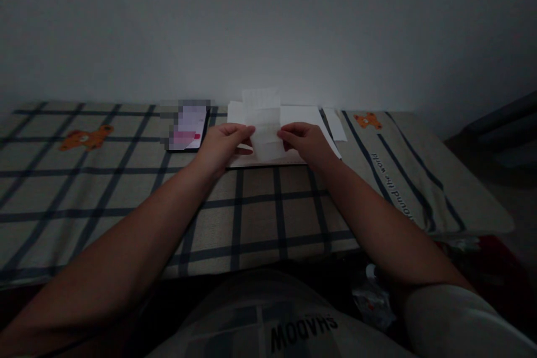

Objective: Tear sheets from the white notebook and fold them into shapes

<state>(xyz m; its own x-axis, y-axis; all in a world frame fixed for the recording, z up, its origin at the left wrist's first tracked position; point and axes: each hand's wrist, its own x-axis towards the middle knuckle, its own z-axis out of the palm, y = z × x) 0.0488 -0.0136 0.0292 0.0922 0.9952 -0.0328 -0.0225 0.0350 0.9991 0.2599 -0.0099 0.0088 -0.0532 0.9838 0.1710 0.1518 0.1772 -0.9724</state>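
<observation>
Between my two hands a thin, translucent sheet of paper point(265, 123) with faint fold lines is held up. My left hand point(226, 142) pinches its left edge between thumb and fingers. At the opposite edge, my right hand point(305, 140) pinches it the same way. Behind and below the sheet lie larger white papers point(300, 114) on the checked cloth, partly covered by my hands and the held sheet. A smaller white paper strip point(335, 125) rests just right of them.
A phone point(191, 126) with a lit screen, partly pixelated, lies left of the papers. The checked tablecloth point(260, 224) has orange bear prints and runs up to a grey wall point(268, 28). Below the table's edge at right is a clear plastic bottle point(373, 299).
</observation>
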